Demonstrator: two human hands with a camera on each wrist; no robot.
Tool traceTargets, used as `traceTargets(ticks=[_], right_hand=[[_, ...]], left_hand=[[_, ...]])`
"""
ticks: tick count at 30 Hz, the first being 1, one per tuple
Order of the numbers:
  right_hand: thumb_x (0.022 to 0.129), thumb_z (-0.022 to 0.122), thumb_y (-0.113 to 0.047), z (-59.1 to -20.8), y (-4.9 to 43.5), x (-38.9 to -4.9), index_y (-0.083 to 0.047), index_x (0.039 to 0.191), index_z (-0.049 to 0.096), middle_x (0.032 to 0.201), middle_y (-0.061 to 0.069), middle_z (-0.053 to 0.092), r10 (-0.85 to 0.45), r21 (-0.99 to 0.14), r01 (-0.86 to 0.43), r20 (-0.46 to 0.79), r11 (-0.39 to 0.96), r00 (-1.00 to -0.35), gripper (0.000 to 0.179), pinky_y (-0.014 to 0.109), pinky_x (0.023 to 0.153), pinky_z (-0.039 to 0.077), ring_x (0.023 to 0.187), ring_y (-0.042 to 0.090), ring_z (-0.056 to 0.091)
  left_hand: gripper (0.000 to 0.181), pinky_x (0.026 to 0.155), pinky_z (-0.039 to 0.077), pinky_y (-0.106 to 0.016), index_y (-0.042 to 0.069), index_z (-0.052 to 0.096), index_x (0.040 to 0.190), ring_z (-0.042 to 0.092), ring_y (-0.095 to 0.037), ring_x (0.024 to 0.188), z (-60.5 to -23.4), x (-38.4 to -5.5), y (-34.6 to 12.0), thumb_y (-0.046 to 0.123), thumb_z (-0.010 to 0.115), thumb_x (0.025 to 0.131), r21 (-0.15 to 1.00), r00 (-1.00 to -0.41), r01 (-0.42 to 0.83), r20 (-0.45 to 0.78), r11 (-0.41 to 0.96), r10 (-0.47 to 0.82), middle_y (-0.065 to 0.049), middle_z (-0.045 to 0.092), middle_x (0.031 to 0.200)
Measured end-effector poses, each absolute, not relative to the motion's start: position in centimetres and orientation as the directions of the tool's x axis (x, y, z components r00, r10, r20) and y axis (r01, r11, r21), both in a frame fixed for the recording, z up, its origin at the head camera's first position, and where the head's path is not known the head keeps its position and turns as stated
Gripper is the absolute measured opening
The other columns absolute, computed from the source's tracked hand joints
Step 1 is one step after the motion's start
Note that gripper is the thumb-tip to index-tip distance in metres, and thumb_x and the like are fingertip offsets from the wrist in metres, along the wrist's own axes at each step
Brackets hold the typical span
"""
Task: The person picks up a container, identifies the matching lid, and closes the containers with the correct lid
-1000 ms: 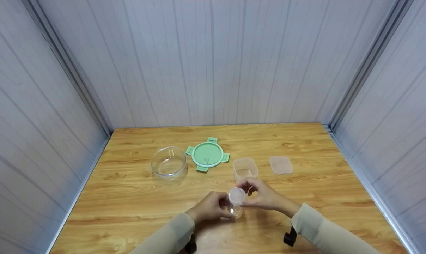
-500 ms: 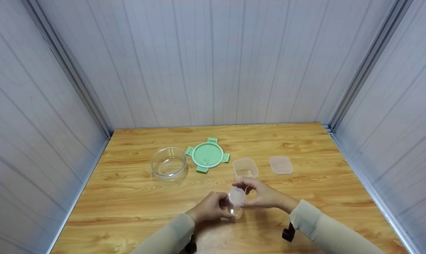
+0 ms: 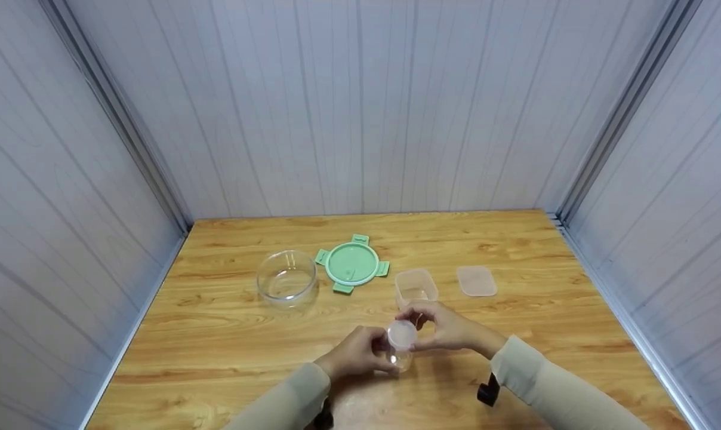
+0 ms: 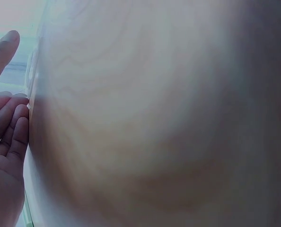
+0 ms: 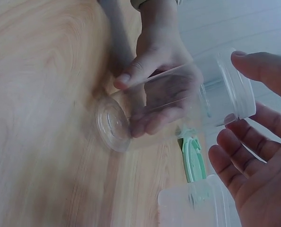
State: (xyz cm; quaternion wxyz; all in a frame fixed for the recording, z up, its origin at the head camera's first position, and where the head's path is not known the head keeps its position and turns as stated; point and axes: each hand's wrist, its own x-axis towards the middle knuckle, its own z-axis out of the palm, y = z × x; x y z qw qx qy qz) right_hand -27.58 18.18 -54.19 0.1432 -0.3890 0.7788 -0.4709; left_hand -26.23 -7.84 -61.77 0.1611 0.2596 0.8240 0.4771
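Observation:
A clear plastic jar [image 3: 400,359] stands upright on the table in the head view, a frosted white screw lid [image 3: 401,335] on its top. My left hand [image 3: 356,352] grips the jar's body from the left, thumb toward me. With thumb and fingers, my right hand [image 3: 448,329] pinches the lid's rim from the right. Through the transparent wall in the right wrist view, the left hand's fingers [image 5: 154,124] show behind the jar. The left wrist view catches only part of the left hand [image 4: 8,142] at its edge; blurred table fills the rest.
Just beyond my right hand sits a frosted square container [image 3: 415,285], with its flat square lid [image 3: 477,280] to the right. A round glass bowl [image 3: 286,295] and a green round lid with clips [image 3: 352,263] lie farther back left. Panel walls [image 3: 360,119] surround the table [image 3: 217,358].
My right hand and wrist have shifted very slightly around the lid. The left hand and the jar stay where they were, and nothing else on the table has moved.

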Motion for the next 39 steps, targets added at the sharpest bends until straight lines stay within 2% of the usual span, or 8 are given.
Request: traceTargets(ticks=[4,9,15,22,27,34,39], right_hand=[[0.085,0.089,-0.012,-54.4,18.0,-27.5,0.000,0.129,0.070,0.117,0.021,0.073,-0.724,-0.843,-0.482,0.177,0.238,-0.667,0.049,0.040,0.093,0.062,0.104,0.020,0.069],[0.086,0.089,-0.011,-54.6,17.9,-27.3,0.001,0.127,0.070,0.117,0.022,0.073,-0.715,-0.848,-0.486,0.205,0.211,-0.668,0.047,0.038,0.091,0.062,0.103,0.015,0.067],[0.085,0.089,-0.011,-54.9,17.8,-27.2,0.002,0.124,0.069,0.116,0.022,0.072,-0.710,-0.846,-0.499,0.235,0.187,-0.664,0.046,0.034,0.090,0.060,0.101,0.011,0.066],[0.085,0.090,-0.012,-55.2,17.7,-26.8,0.001,0.126,0.071,0.118,0.021,0.074,-0.688,-0.823,-0.523,0.248,0.221,-0.681,0.048,0.038,0.092,0.063,0.103,0.017,0.070],[0.084,0.091,-0.012,-55.3,17.5,-26.5,0.001,0.127,0.071,0.123,0.020,0.074,-0.675,-0.832,-0.501,0.230,0.237,-0.701,0.050,0.030,0.096,0.060,0.109,0.021,0.071],[0.084,0.093,-0.012,-55.4,17.6,-26.1,0.002,0.128,0.069,0.125,0.022,0.072,-0.663,-0.842,-0.484,0.222,0.240,-0.715,0.052,0.030,0.097,0.061,0.112,0.025,0.071],[0.083,0.093,-0.010,-55.4,17.6,-26.1,0.003,0.128,0.069,0.127,0.023,0.071,-0.656,-0.849,-0.475,0.225,0.230,-0.720,0.052,0.028,0.099,0.060,0.113,0.022,0.070]], left_hand=[[0.033,0.071,0.049,-0.018,0.010,0.076,0.099,0.056,-0.001,0.077,-61.7,-26.4,-7.9,0.025,0.099,0.079,0.870,-0.809,0.278,-0.017,0.408,0.588,0.011,0.069,0.088],[0.033,0.071,0.047,-0.017,0.012,0.076,0.099,0.056,0.000,0.077,-61.6,-26.5,-8.0,0.025,0.099,0.079,0.864,-0.805,0.295,-0.005,0.408,0.594,0.011,0.070,0.089],[0.037,0.066,0.044,-0.016,0.007,0.076,0.099,0.054,0.001,0.073,-61.6,-26.3,-8.0,0.027,0.100,0.078,0.856,-0.804,0.315,0.012,0.410,0.594,0.013,0.068,0.085],[0.038,0.066,0.043,-0.017,0.004,0.076,0.099,0.054,-0.003,0.074,-61.8,-26.2,-8.1,0.025,0.099,0.078,0.859,-0.811,0.299,0.000,0.415,0.585,0.009,0.067,0.085],[0.036,0.067,0.045,-0.017,0.005,0.076,0.098,0.055,-0.003,0.075,-61.8,-26.1,-8.1,0.024,0.099,0.078,0.861,-0.813,0.296,0.000,0.414,0.582,0.008,0.068,0.086],[0.034,0.067,0.043,-0.017,0.008,0.075,0.097,0.053,-0.003,0.074,-61.7,-26.0,-7.9,0.025,0.098,0.080,0.864,-0.808,0.289,-0.010,0.412,0.589,0.010,0.065,0.085],[0.030,0.068,0.044,-0.017,0.012,0.074,0.096,0.054,-0.003,0.075,-61.5,-26.1,-7.9,0.024,0.097,0.081,0.858,-0.796,0.308,-0.004,0.411,0.605,0.003,0.069,0.087]])
